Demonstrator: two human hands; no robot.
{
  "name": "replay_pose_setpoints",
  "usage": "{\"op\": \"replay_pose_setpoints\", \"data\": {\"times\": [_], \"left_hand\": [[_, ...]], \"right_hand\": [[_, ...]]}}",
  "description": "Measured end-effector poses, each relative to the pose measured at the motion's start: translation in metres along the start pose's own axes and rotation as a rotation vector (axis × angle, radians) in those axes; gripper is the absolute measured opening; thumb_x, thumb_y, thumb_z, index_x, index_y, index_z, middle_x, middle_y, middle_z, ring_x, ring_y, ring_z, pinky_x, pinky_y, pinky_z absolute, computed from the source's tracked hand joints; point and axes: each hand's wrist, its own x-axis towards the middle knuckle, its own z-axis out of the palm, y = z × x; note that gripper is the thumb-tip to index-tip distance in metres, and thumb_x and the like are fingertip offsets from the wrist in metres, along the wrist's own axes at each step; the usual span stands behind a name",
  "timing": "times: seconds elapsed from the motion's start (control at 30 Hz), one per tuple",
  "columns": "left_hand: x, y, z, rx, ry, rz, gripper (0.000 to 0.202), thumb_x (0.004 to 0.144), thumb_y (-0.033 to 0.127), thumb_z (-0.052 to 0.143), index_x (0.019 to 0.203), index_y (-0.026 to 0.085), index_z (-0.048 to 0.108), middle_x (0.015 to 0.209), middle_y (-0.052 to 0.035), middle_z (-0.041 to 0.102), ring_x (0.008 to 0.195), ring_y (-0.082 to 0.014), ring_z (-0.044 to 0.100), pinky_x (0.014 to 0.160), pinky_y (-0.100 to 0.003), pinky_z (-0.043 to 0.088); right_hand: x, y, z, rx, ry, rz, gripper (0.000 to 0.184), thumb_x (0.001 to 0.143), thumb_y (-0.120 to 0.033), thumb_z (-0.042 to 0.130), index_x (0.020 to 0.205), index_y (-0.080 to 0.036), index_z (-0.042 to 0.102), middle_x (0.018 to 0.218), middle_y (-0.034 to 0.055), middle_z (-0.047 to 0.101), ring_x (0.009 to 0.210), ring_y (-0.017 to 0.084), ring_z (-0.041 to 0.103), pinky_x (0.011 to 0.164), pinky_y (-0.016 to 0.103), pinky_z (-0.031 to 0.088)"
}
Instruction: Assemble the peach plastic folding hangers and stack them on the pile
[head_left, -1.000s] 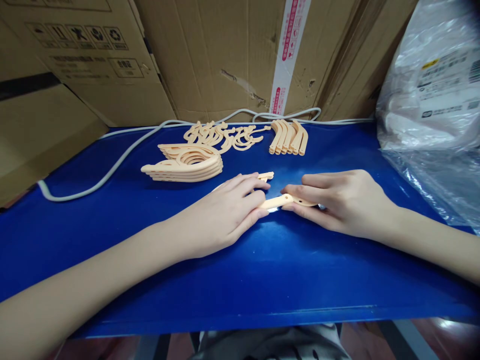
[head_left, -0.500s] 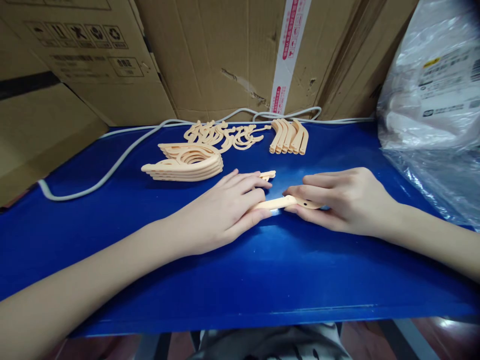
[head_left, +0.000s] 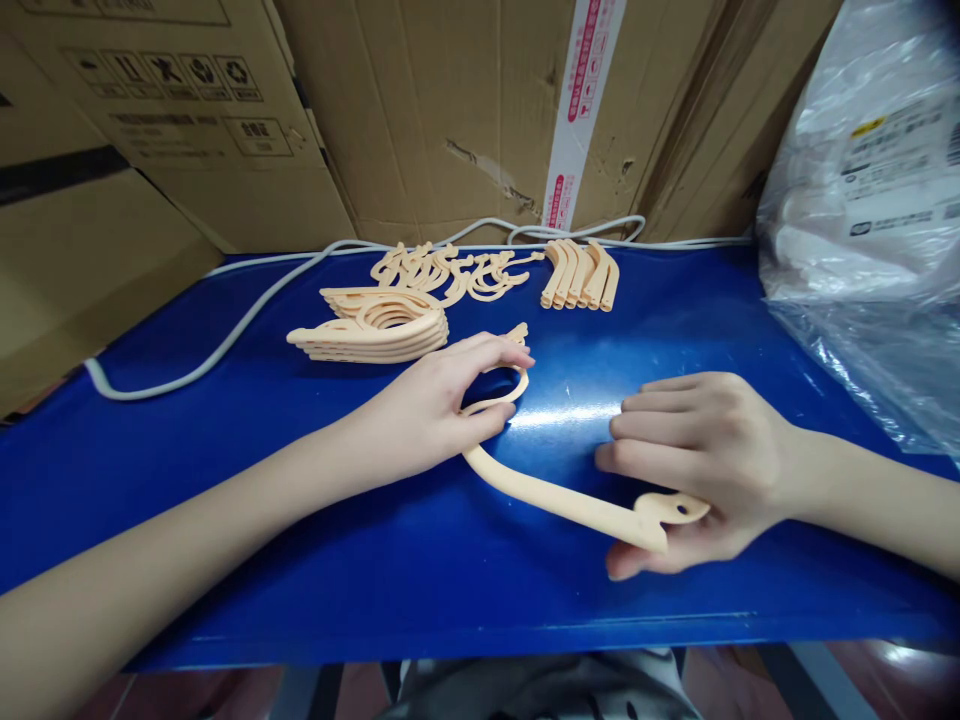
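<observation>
A beige plastic folding clothes hanger [head_left: 555,502] lies between my hands, one curved arm stretching toward the right. Its middle, with a ring-like curve, is gripped by my left hand [head_left: 442,395], thumb and fingers around it; the palm hides part of it. At the far end of that arm, a flat tip with a hole rests against my right hand [head_left: 705,460], held at the thumb side while the other fingers curl above the table. Beyond my left hand sits a stack of folded beige hangers [head_left: 375,340].
Loose beige hook pieces [head_left: 427,265] lie behind the stack, and a row of curved arm pieces [head_left: 581,275] to their right. A white cable [head_left: 255,310] runs along the back of the blue table [head_left: 420,590]. Cardboard boxes [head_left: 442,110] and a plastic-wrapped package [head_left: 862,210] border it.
My right hand has moved down toward me, and the hanger's arm now reaches out at a slant. My left hand has turned slightly, exposing the ring-like curve.
</observation>
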Motion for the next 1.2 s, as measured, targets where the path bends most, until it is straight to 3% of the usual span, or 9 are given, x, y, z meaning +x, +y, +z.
{"op": "replay_pose_setpoints", "data": {"times": [0.13,0.23,0.4,0.6,0.9,1.2], "left_hand": [[0.0,0.003,0.0,0.033,0.044,-0.008,0.033,0.092,0.024,0.058,0.124,0.017,0.058,0.127,-0.0066,0.066,0.12,-0.0199,0.061,0.105,-0.031,0.046],[0.0,0.005,-0.001,0.063,0.055,-0.007,0.033,0.091,0.022,0.058,0.123,0.015,0.058,0.125,-0.0059,0.067,0.116,-0.019,0.063,0.101,-0.028,0.047],[-0.001,0.006,-0.002,0.109,0.052,0.009,0.034,0.092,0.021,0.056,0.125,0.016,0.056,0.127,-0.0059,0.066,0.116,-0.0195,0.062,0.101,-0.029,0.047],[-0.001,0.006,-0.002,0.127,0.108,0.035,0.032,0.089,0.018,0.057,0.121,0.017,0.058,0.12,-0.0047,0.069,0.111,-0.0193,0.065,0.097,-0.028,0.05],[0.0,0.003,-0.002,0.12,0.118,0.071,0.027,0.087,0.014,0.059,0.114,0.013,0.063,0.116,-0.0083,0.067,0.11,-0.0188,0.063,0.097,-0.029,0.048],[-0.001,0.0,-0.002,0.151,0.078,0.081,0.029,0.088,0.017,0.06,0.117,0.014,0.061,0.119,-0.0081,0.065,0.112,-0.0208,0.062,0.099,-0.032,0.047]], "right_hand": [[0.008,0.003,-0.005,-0.059,-0.012,-0.007,0.053,0.093,-0.069,0.044,0.091,-0.02,0.063,0.072,0.0027,0.055,0.066,0.018,0.046,0.06,0.034,0.03],[0.012,0.005,-0.008,-0.046,-0.057,0.01,0.059,0.092,-0.07,0.045,0.108,-0.017,0.063,0.095,0.0102,0.064,0.084,0.023,0.055,0.072,0.038,0.038],[0.011,0.008,-0.009,-0.064,-0.031,0.064,0.059,0.088,-0.073,0.047,0.11,-0.02,0.062,0.113,0.0135,0.064,0.099,0.027,0.058,0.08,0.042,0.041],[0.009,0.009,-0.009,-0.056,-0.03,0.095,0.062,0.086,-0.072,0.053,0.115,-0.018,0.062,0.103,0.0116,0.067,0.088,0.025,0.06,0.074,0.04,0.042],[0.014,-0.003,-0.005,0.103,-0.04,-0.025,0.034,0.09,-0.039,0.057,0.114,-0.014,0.06,0.099,0.0109,0.07,0.089,0.022,0.064,0.07,0.035,0.045],[0.013,-0.003,-0.004,0.165,-0.064,-0.032,0.031,0.09,-0.032,0.055,0.114,-0.013,0.06,0.099,0.0105,0.07,0.091,0.022,0.063,0.073,0.035,0.048]]}}
